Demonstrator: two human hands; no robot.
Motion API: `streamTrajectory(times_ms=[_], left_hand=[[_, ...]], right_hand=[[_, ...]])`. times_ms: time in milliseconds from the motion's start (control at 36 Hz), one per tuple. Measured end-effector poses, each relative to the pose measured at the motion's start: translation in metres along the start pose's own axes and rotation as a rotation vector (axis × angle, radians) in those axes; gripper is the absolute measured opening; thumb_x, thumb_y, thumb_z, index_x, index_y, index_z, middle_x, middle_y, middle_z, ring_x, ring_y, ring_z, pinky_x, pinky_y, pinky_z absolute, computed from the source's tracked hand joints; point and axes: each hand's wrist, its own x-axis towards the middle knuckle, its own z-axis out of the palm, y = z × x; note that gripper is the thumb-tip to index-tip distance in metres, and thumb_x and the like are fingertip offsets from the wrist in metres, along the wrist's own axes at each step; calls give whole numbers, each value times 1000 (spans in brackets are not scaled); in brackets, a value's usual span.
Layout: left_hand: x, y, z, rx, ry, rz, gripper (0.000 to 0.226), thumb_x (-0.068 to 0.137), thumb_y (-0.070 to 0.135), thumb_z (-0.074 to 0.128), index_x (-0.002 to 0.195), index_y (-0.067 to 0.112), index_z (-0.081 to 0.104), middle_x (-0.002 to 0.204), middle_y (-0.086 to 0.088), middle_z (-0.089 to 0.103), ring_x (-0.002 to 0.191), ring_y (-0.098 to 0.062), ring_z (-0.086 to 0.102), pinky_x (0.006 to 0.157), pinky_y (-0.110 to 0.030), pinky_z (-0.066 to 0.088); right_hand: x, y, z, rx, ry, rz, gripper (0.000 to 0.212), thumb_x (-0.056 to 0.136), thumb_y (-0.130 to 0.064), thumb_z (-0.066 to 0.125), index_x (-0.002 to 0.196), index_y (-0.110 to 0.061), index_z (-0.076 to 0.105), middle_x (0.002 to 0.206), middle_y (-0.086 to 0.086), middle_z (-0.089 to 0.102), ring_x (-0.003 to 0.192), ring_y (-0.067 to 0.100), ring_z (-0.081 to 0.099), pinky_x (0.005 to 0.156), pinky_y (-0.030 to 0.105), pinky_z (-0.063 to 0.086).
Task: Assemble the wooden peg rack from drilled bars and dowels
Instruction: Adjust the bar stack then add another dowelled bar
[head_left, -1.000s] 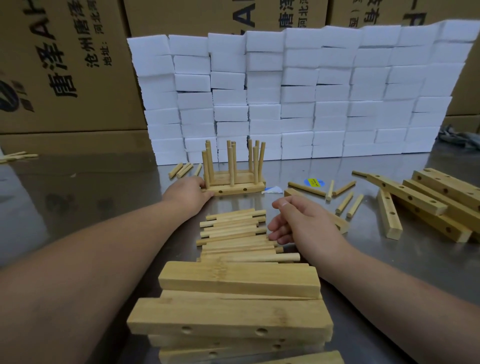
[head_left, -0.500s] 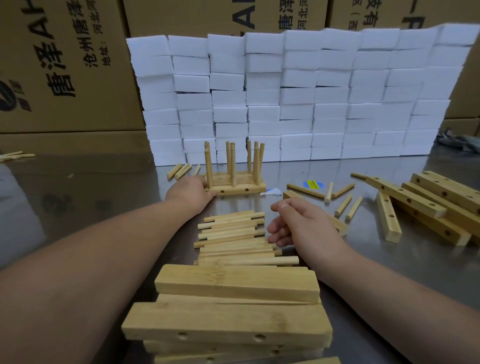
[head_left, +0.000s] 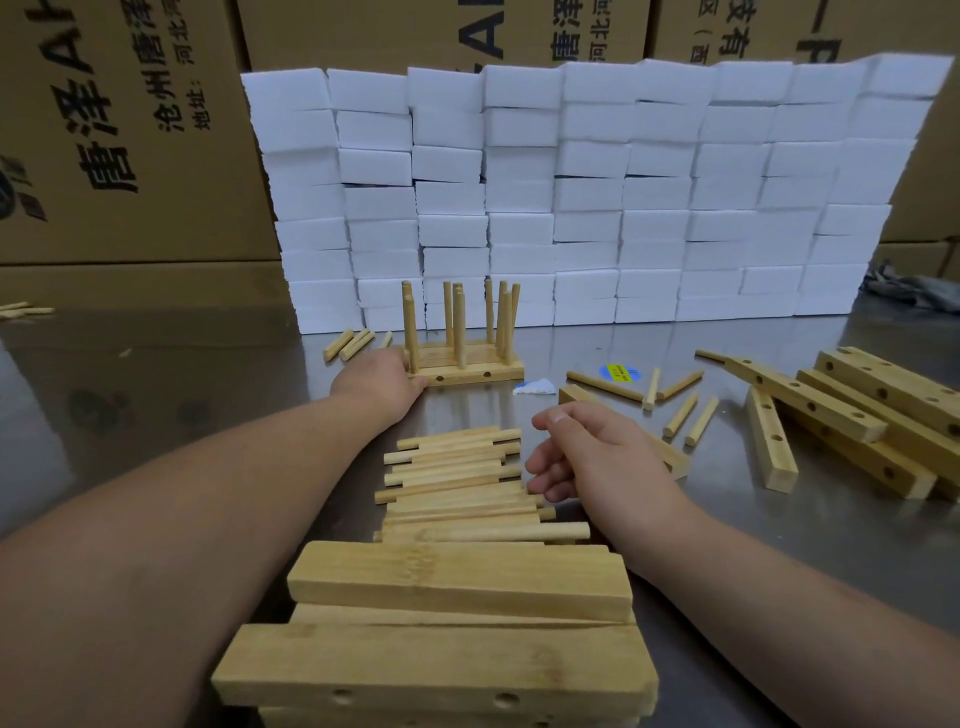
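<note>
- Currently the partly built pale wooden peg rack (head_left: 467, 370) stands on the grey reflective metal table (head_left: 156, 374), just in front of a wall of stacked white foam blocks (head_left: 623, 208).
- Its flat drilled base bars carry several upright round dowels; two side holes show on the front bar.
- The left hand (head_left: 382, 382) touches the left end of the rack base. Its fingers lie behind the back of the hand, so I cannot tell whether they grip the bar.
- The right hand (head_left: 587, 457) sits at the right ends of a loose pile of long light wooden dowels (head_left: 452, 478), fingers loosely curled (nothing visibly held).
- That pile lies between the two forearms, nearer the camera than the rack.
- A stack of thick light bamboo drilled bars (head_left: 457, 587) lies closest to the camera, touching the pile.
- More long drilled wooden bars (head_left: 810, 410) lie crossed at the right, with short scattered wooden pegs (head_left: 680, 413) beside them.
- Brown printed cardboard boxes (head_left: 130, 130) stand behind the foam.
</note>
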Motion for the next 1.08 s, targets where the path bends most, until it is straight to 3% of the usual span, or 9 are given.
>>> streamTrajectory(times_ms=[167, 333, 389, 444, 611, 694, 778, 889, 1083], left_hand=[[0, 1, 0, -21, 15, -31, 30, 87, 47, 55, 100, 20, 56, 81, 4, 54, 76, -16, 50, 58, -29, 34], [-11, 4, -7, -119, -2, -106, 25, 89, 44, 51, 94, 21, 43, 77, 3, 54, 68, -12, 51, 52, -27, 33], [-17, 8, -15, -130, -39, -92, 27, 92, 38, 48, 93, 12, 53, 77, 0, 58, 69, -13, 54, 54, -28, 37], [-28, 11, -25, -174, -58, -50, 22, 93, 31, 46, 97, 16, 62, 81, 1, 61, 70, -15, 56, 58, -28, 42], [-73, 10, -46, -329, -267, 88, 22, 93, 29, 51, 104, 22, 69, 115, 4, 61, 87, -6, 55, 70, -20, 40], [-88, 4, -45, -416, -301, 73, 20, 93, 24, 50, 95, 25, 70, 104, 9, 61, 91, -7, 53, 77, -23, 38], [-96, -2, -42, -537, -258, 29, 29, 94, 19, 45, 76, 24, 68, 93, 10, 60, 88, -7, 51, 68, -21, 35], [-102, -7, -42, -559, -236, 27, 30, 95, 20, 42, 79, 28, 65, 94, 11, 60, 89, -6, 52, 65, -17, 33], [-110, -5, -42, -514, -223, 22, 32, 95, 14, 42, 82, 34, 62, 85, 4, 61, 62, -9, 53, 45, -20, 41]], right_hand=[[0, -1, 0, 3, 2, 3, 22, 97, -22, 42, 84, -20, 60, 55, -5, 62, 54, 9, 59, 48, 18, 48], [-2, -3, 0, 11, 4, 7, 22, 97, -21, 42, 84, -20, 60, 54, -5, 62, 53, 9, 58, 48, 18, 48], [-2, -3, 0, 6, 11, 9, 22, 97, -20, 42, 84, -20, 60, 53, -6, 61, 52, 9, 58, 47, 17, 47], [-3, -3, 1, 2, 15, 14, 22, 97, -20, 42, 84, -20, 60, 53, -6, 61, 52, 10, 58, 47, 18, 47], [-3, -4, 1, -50, 18, 20, 23, 97, -23, 42, 83, -20, 60, 54, -6, 63, 53, 10, 59, 49, 20, 47], [-4, -4, 1, -50, 18, 23, 23, 97, -22, 42, 83, -20, 60, 53, -6, 62, 52, 10, 58, 48, 19, 46], [-4, -5, 1, -58, 20, 21, 22, 97, -22, 43, 83, -20, 60, 52, -7, 62, 50, 8, 58, 45, 17, 45], [-5, -4, 1, -105, 29, 6, 22, 96, -24, 44, 82, -23, 61, 55, -9, 63, 51, 7, 58, 42, 17, 40], [-5, -5, 0, -167, 36, -28, 24, 93, -23, 47, 75, -23, 62, 59, -8, 65, 53, 6, 59, 52, 27, 39]])
